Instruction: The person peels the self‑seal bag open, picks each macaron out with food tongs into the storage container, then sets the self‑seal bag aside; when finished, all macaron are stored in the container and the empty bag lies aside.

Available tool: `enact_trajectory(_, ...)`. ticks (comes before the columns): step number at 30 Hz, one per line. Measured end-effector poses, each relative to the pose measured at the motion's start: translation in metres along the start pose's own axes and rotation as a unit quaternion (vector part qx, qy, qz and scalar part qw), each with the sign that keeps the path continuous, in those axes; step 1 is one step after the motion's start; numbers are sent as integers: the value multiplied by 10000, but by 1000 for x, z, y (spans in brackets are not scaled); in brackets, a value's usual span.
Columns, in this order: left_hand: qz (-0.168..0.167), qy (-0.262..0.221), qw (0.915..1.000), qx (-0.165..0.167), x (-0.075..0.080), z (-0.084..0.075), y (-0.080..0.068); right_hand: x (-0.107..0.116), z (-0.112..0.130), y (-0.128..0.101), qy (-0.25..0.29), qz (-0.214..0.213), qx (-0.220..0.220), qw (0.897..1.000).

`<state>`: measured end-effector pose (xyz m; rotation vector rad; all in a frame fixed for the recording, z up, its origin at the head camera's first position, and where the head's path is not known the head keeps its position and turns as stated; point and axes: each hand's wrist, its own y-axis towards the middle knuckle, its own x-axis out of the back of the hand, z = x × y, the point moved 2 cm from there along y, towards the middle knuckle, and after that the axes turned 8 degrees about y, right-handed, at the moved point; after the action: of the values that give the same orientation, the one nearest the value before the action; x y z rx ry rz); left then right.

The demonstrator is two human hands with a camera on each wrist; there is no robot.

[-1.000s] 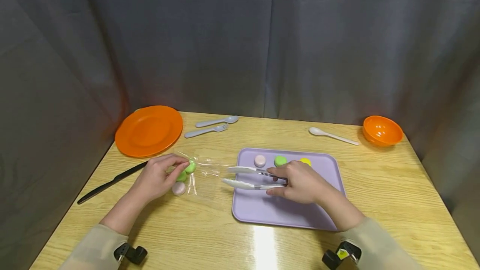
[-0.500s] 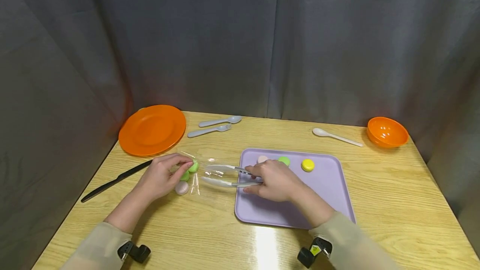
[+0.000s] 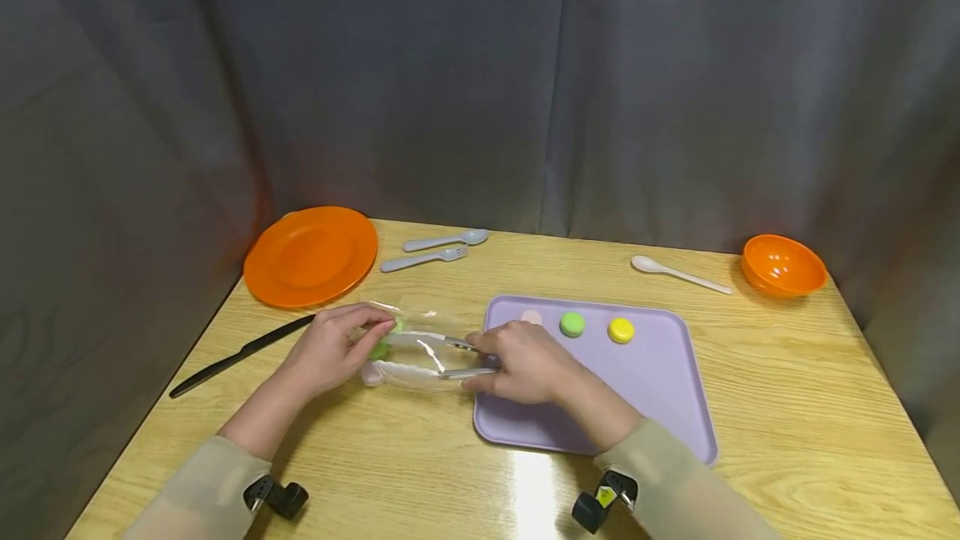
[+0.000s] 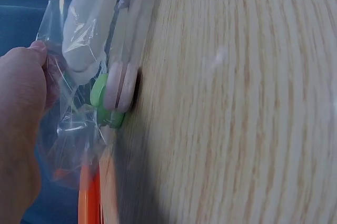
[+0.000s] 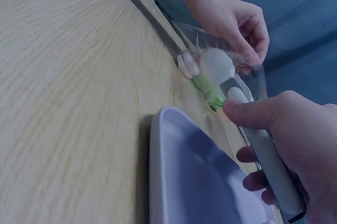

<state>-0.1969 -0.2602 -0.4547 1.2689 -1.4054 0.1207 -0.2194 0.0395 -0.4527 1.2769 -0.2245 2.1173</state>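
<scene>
- Pale beige sleeves [image 3: 201, 490] cover both forearms
- Black wrist cameras [image 3: 288, 501] sit at the cuffs
- A yellow-green patch [image 3: 605, 496] marks the right one
- Both hands [image 3: 333, 348] are bare

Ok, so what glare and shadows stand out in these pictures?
Head view: a white glare patch on the pale wooden table, plus bright streaks on the clear plastic bag; left wrist view: a bluish cast, small reflections on the bag, a dark shadow across the table; right wrist view: shadow on the table along the rectangular light-purple tray.
</scene>
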Motion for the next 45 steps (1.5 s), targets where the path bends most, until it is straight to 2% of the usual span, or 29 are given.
enact_trajectory(5, 72, -37, 10000, 8, -1, -1, -1, 1, -6, 2, 238, 163, 41, 9996)
enact_trajectory(11, 181, -67, 9998, 69, 0, -3, 0, 2, -7, 3, -113, 267, 0, 9996)
enact_trajectory(15, 174, -60, 9998, 66, 0, -5, 1, 2, -5, 5, -50, 392, 3, 9992)
enact_trajectory(22, 127, 23, 9999, 27, -1, -6, 1, 2, -3, 10, -68, 570, 234, 9981)
enact_trajectory(29, 216, 58, 9997, 55, -1, -5, -4, 1, 0, 17, -218, 762, 437, 9959)
enact_trajectory(38, 222, 36, 9997, 31, 0, -5, -7, -5, 7, 20, -727, 943, 425, 9920)
enact_trajectory(45, 233, 24, 9997, 44, 0, -4, -9, -10, 16, 18, -1173, 862, 444, 9884)
